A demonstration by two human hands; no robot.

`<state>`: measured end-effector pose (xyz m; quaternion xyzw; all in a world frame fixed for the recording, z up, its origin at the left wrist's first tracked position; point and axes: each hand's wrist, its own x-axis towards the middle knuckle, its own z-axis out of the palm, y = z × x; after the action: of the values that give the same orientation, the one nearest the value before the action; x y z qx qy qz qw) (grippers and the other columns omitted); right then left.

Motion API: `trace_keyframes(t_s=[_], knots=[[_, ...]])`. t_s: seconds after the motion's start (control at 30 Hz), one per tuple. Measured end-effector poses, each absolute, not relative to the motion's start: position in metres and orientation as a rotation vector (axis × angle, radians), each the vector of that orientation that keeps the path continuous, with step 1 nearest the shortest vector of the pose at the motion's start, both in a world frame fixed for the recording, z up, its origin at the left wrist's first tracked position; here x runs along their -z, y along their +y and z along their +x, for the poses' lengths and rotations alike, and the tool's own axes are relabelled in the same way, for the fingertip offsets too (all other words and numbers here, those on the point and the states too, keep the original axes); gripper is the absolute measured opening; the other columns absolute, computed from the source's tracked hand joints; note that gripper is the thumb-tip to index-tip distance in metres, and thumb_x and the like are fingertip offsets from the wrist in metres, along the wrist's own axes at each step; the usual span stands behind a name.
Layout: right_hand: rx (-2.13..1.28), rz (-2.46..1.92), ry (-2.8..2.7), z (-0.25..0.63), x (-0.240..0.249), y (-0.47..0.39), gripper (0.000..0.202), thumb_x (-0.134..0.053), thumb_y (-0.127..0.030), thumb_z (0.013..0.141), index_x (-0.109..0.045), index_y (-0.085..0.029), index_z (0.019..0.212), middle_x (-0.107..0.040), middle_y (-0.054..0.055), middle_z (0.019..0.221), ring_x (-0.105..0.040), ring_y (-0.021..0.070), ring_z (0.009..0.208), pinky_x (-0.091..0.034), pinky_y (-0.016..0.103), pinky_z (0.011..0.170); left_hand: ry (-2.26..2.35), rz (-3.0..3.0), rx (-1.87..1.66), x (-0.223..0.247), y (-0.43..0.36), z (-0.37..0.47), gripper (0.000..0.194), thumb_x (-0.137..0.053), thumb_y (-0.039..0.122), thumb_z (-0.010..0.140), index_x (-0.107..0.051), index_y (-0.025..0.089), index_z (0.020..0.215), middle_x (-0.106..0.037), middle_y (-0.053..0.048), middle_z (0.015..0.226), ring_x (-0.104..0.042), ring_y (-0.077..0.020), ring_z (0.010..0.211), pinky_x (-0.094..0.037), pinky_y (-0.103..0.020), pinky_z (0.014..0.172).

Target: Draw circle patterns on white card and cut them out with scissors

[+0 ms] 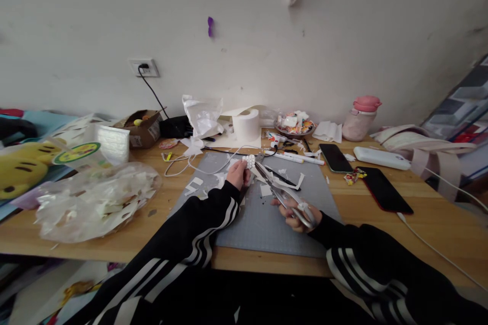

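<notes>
Above a grey cutting mat [267,228], my left hand [238,174] is closed on a small white piece [249,161] with a pattern of round or many-sided cells. My right hand [295,215] grips a silver metal tool [285,196] like scissors or pliers by its handles. The tool's tip points up and left, close beside the patterned piece; whether they touch cannot be made out. White paper scraps [194,186] lie on the mat around both hands.
Behind the mat stand a white roll [246,126] and a bowl of scraps [295,124]. Two phones [335,158], a white power bank [381,158] and a pink bottle [360,119] are at the right. A plastic bag of scraps [99,200] lies at the left.
</notes>
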<state>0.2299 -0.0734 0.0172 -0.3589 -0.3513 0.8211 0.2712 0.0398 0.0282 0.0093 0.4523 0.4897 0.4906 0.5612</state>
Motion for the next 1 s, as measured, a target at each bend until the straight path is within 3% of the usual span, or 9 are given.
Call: trace_keyframes(t_s=[0.13, 0.27, 0.67, 1.0], knots=[[-2.23, -0.95, -0.935, 0.229, -0.024, -0.076, 0.058, -0.077, -0.062, 0.046, -0.056, -0.023, 0.084, -0.037, -0.013, 0.046, -0.014, 0.0006, 0.03, -0.003, 0.016, 0.032, 1.158, 1.043, -1.199, -0.01, 0.03, 0.04, 0.026, -0.051, 0.036, 0.094, -0.058, 0.012, 0.093, -0.056, 0.002, 0.072, -0.05, -0.0055, 0.05, -0.043, -0.018, 0.044], [-2.227, -0.942, -0.922, 0.229, -0.03, -0.08, 0.07, -0.075, -0.071, 0.04, -0.058, -0.022, 0.087, -0.036, -0.012, 0.048, -0.014, -0.0002, 0.031, 0.001, 0.018, 0.034, 1.15, 1.018, -1.236, -0.01, 0.032, 0.041, 0.024, -0.051, 0.035, 0.094, -0.058, 0.012, 0.097, -0.058, 0.001, 0.076, -0.052, -0.0064, 0.053, -0.046, -0.019, 0.047], [-2.229, -0.961, -0.924, 0.228, -0.03, -0.078, 0.067, -0.075, -0.071, 0.042, -0.058, -0.023, 0.085, -0.033, -0.012, 0.049, -0.012, 0.0002, 0.033, 0.0, 0.018, 0.036, 1.11, 0.985, -1.257, -0.017, 0.028, 0.041, 0.023, -0.052, 0.034, 0.093, -0.057, 0.012, 0.1, -0.059, 0.001, 0.077, -0.052, -0.0064, 0.053, -0.045, -0.019, 0.046], [-2.201, -1.014, -0.918, 0.226, -0.038, -0.081, 0.064, -0.079, -0.065, 0.04, -0.059, -0.021, 0.082, -0.034, -0.011, 0.051, -0.015, 0.0002, 0.034, -0.001, 0.018, 0.037, 1.067, 0.985, -1.212, -0.024, 0.021, 0.038, 0.022, -0.045, 0.035, 0.096, -0.058, 0.019, 0.09, -0.057, 0.003, 0.067, -0.043, -0.0059, 0.045, -0.038, -0.018, 0.041]])
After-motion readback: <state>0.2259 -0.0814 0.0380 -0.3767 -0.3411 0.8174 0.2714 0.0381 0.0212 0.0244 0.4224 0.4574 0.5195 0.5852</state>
